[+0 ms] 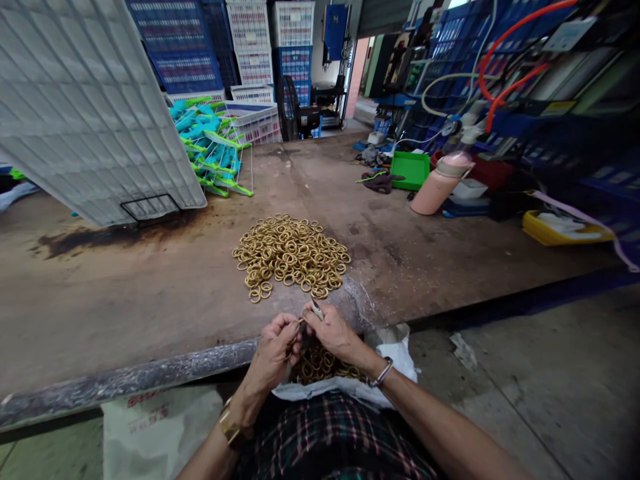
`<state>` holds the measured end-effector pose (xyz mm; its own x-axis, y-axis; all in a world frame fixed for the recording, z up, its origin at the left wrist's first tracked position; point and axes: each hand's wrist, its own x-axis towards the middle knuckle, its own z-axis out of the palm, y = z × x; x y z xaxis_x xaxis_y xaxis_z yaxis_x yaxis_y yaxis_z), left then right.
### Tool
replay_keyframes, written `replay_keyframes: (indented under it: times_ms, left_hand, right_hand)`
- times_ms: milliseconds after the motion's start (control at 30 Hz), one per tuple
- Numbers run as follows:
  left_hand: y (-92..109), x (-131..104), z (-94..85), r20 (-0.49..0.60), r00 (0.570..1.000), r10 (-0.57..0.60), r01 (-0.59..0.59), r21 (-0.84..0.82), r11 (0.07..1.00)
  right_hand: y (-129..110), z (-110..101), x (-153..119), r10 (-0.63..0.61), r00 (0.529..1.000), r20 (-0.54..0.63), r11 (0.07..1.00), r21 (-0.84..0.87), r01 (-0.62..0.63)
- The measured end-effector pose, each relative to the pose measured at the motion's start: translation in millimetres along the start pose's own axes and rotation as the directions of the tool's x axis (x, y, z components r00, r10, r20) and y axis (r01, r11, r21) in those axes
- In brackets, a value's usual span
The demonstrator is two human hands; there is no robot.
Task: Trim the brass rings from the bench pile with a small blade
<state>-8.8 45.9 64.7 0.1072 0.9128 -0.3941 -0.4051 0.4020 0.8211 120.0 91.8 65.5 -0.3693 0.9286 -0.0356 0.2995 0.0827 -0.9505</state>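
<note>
My left hand is closed, its fingertips pinching a brass-coloured ring, of which only a sliver shows. My right hand meets it at the ring and is closed round a small knife, its dark tip pointing up past the fingers. Just beyond both hands, a heap of brass-coloured rings lies on the worn brown table. Below my hands, more rings fill an open white sack at my lap.
A big ribbed pale panel leans at the left, beside turquoise and green plastic pieces. At the right stand a pink bottle, a green tray and a yellow tray. Stacked crates line the back.
</note>
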Motion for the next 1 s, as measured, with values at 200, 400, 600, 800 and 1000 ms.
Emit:
replay_keyframes:
  times_ms: [200, 400, 600, 800, 1000]
  left_hand:
    - [-1, -1, 1.2, -0.009, 1.000, 0.012, -0.013, -0.120, 0.993]
    - [2, -2, 7.5, -0.058, 0.998, 0.022, -0.026, -0.072, 0.997]
    - [-1, -1, 10.3, -0.095, 0.995, 0.036, -0.037, -0.008, 0.999]
    - [-4, -15, 12.7, -0.028, 0.997, 0.076, -0.074, 0.065, 0.995]
    - [-25, -28, 18.3, 0.094, 0.958, -0.271, 0.281, -0.117, 0.952]
  right_hand:
    - [10, -3, -6, -0.097, 0.995, -0.008, 0.947, -0.308, 0.090]
    - [20, 0, -13, -0.166, 0.979, 0.121, 0.780, -0.592, 0.205]
    - [10, 3, -11, -0.064, 0.986, 0.154, 0.713, -0.684, 0.153]
    - [12, -5, -8, 0.051, 0.996, 0.068, 0.620, -0.784, 0.021]
    - [20, -24, 4, -0.015, 0.997, -0.071, 0.603, -0.796, -0.048]
